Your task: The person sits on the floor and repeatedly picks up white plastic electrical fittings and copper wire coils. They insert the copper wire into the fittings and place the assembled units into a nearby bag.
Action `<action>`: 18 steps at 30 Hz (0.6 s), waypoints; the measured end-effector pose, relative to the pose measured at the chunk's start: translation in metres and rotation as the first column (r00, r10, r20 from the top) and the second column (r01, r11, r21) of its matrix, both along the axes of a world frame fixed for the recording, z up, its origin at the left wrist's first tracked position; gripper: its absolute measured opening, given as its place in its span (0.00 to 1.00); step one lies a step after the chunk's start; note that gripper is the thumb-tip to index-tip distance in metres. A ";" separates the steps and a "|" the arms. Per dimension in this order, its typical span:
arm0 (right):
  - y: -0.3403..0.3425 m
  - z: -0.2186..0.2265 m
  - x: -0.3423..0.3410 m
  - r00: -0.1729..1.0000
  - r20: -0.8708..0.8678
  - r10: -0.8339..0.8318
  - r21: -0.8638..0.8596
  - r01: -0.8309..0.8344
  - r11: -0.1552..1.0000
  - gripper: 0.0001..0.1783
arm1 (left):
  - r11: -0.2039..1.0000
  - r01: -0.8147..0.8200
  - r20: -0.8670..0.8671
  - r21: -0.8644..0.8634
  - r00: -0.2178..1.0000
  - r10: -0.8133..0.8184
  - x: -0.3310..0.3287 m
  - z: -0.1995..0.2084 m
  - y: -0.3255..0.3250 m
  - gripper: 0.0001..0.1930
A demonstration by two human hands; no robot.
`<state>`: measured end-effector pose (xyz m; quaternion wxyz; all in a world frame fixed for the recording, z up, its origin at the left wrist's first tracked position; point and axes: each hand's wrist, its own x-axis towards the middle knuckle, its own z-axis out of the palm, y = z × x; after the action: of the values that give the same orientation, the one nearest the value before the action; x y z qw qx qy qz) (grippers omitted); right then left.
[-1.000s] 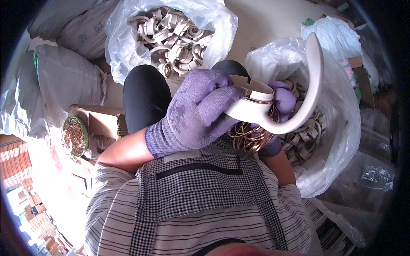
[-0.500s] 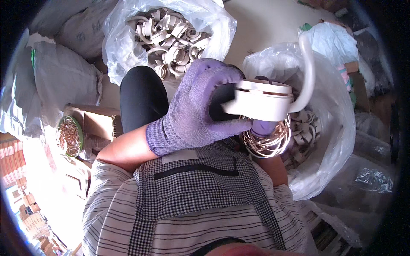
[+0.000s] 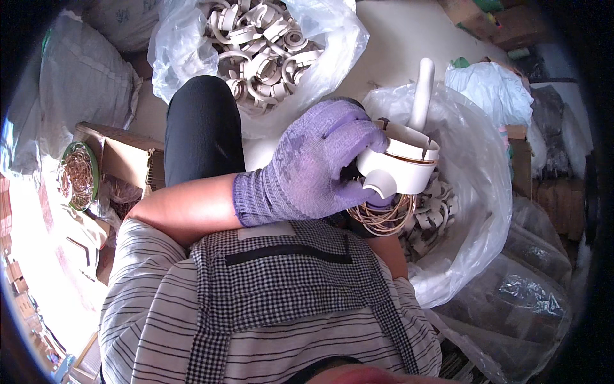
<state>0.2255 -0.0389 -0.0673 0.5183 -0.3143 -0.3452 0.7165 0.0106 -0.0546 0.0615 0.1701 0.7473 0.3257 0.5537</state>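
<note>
A white round plastic part (image 3: 403, 169), with a long curved arm rising from its far side and a short spout-like stub at its near left, is held up in front of me. A thin copper-coloured line runs around its wall. My left hand (image 3: 313, 160), in a purple knit glove, pinches its left side, fingers on the rim and thumb by the stub. Below the part shows a purple-gloved bit of my right hand (image 3: 382, 200), which supports it from underneath; most of those fingers are hidden. Loose copper-coloured wire rings (image 3: 390, 221) hang around my right hand.
Similar white parts fill a clear plastic bag (image 3: 345, 48) ahead and another bag (image 3: 480, 249) at right. A green-rimmed round container (image 3: 96, 176) of copper wire rings sits left, beside a cardboard box (image 3: 121, 153). Wrapped sacks (image 3: 83, 83) stand far left.
The white part has turned and tilted in my hands, so its stub faces nearer me and its arm points away. My left fingers have closed onto its rim.
</note>
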 end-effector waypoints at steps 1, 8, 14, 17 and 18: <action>0.001 0.000 -0.001 1.000 -0.001 -0.005 0.001 0.005 1.000 0.28 | 0.999 0.001 -0.005 -0.039 1.000 -0.001 -0.002 -0.001 0.001 0.26; 0.008 -0.005 -0.014 0.999 -0.016 -0.052 0.019 0.053 0.998 0.26 | 0.987 -0.143 -0.096 -0.075 0.986 0.135 -0.010 -0.019 0.005 0.28; 0.014 -0.005 -0.022 0.991 -0.012 -0.136 0.064 0.136 0.989 0.25 | 0.989 -0.144 -0.184 0.035 0.972 0.148 -0.015 -0.004 0.007 0.29; 0.015 -0.007 -0.028 0.982 0.005 -0.187 0.094 0.185 0.978 0.25 | 0.988 -0.140 -0.190 0.057 0.970 0.149 -0.016 0.000 0.008 0.28; 0.016 -0.007 -0.029 0.978 0.011 -0.206 0.105 0.204 0.973 0.25 | 0.990 -0.134 -0.204 0.047 0.969 0.140 -0.017 0.000 0.010 0.28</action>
<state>0.1963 -0.0232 -0.0743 0.6013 -0.3288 -0.3532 0.6369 -0.0064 -0.0447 0.0615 0.0843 0.7793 0.3833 0.4886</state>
